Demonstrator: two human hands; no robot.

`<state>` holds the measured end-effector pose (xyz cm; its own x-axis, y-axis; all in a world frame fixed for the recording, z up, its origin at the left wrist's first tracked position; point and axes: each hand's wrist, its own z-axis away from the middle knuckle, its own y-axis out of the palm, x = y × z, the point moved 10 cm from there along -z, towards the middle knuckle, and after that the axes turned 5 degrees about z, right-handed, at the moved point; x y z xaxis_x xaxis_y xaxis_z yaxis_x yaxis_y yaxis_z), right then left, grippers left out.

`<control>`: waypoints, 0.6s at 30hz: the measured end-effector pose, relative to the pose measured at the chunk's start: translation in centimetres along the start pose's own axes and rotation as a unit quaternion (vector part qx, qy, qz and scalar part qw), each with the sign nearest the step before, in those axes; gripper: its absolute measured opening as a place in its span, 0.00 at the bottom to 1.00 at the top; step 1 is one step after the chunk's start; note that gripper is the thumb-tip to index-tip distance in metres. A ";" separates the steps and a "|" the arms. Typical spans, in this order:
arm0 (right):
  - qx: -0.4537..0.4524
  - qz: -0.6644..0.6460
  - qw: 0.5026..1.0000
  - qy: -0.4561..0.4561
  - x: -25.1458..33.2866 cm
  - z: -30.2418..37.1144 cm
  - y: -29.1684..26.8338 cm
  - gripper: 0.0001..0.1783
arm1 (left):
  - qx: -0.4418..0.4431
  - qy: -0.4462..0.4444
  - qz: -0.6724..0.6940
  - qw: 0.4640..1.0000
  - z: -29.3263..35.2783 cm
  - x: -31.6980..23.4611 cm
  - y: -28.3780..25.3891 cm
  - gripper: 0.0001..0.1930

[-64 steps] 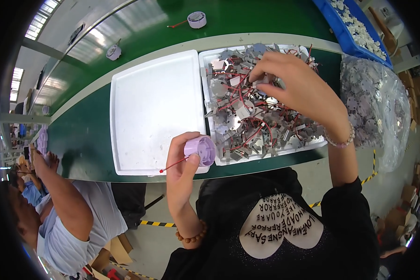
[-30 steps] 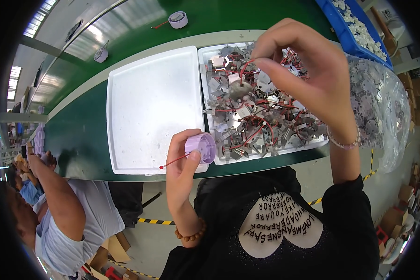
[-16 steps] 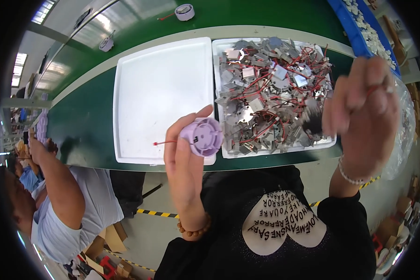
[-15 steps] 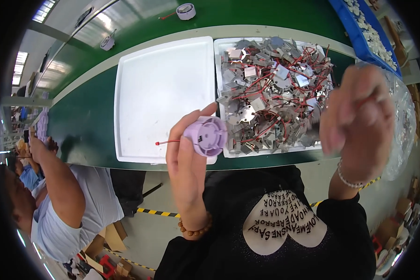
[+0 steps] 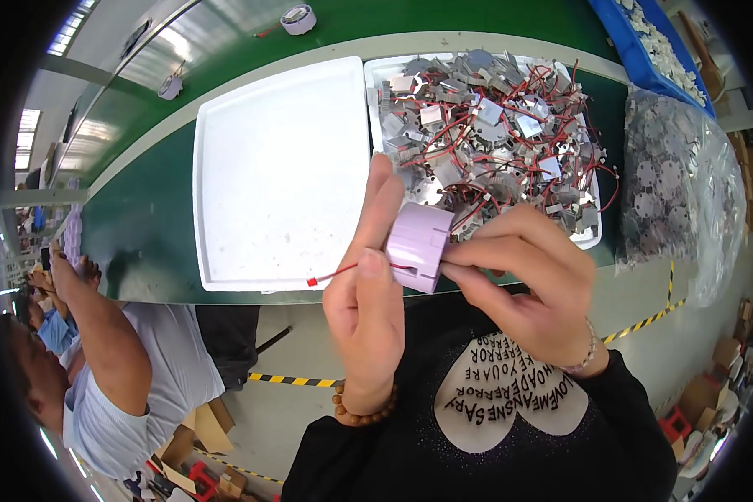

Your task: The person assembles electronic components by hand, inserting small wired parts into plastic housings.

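A lilac plastic cylindrical housing is held in my left hand, thumb on its side and fingers around its far side. A thin red wire comes out of a slot in the housing, passes my left thumb and ends in a small red connector. At the housing's right end, my right hand has its thumb and fingertips closed together. Whatever those fingertips pinch is hidden. Both hands are above the near edge of two white foam trays.
The left foam tray has small specks. Metal plates with red wires fill the right one. A clear bag of metal discs and a blue bin of white parts lie right. Round housings rest beyond; a person works left.
My right hand has come in from the right to the housing, its fingers now closed at the housing's end. The left hand has shifted right and turned the housing sideways.
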<state>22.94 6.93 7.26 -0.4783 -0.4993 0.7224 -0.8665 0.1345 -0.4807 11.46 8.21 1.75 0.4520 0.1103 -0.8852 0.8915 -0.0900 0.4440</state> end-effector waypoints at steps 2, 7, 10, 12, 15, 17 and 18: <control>-0.006 0.007 1.000 0.005 0.0 0.1 -0.3 0.13 | 0.039 0.026 -0.075 0.996 0.1 0.0 -0.3 0.22; -0.028 0.056 0.996 -0.066 1.3 0.6 -0.5 0.15 | -0.066 0.027 0.165 0.984 0.6 0.1 0.3 0.26; -0.060 0.054 0.990 -0.113 1.6 1.2 -1.1 0.15 | -0.022 0.000 -0.008 1.000 0.9 0.4 0.9 0.26; 0.004 -0.015 0.998 -0.053 0.6 0.9 -0.5 0.14 | -0.023 0.001 -0.002 1.000 0.8 0.6 1.1 0.26; 0.028 -0.077 0.996 0.036 -1.4 1.5 -0.1 0.14 | -0.126 0.064 0.335 0.931 0.5 1.3 -1.0 0.25; -0.007 -0.186 0.979 0.083 -3.1 2.0 -0.3 0.14 | 0.060 0.049 -0.023 0.997 0.4 0.7 0.5 0.23; -0.049 -0.279 0.950 0.130 -4.0 2.4 -0.2 0.14 | 0.053 0.051 -0.011 0.997 0.6 0.9 0.5 0.23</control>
<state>25.33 6.82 3.27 0.0525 -0.2890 0.9559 -0.9985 -0.0034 0.0538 12.24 7.65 1.12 0.4385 0.2127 -0.8732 0.8952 -0.1898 0.4033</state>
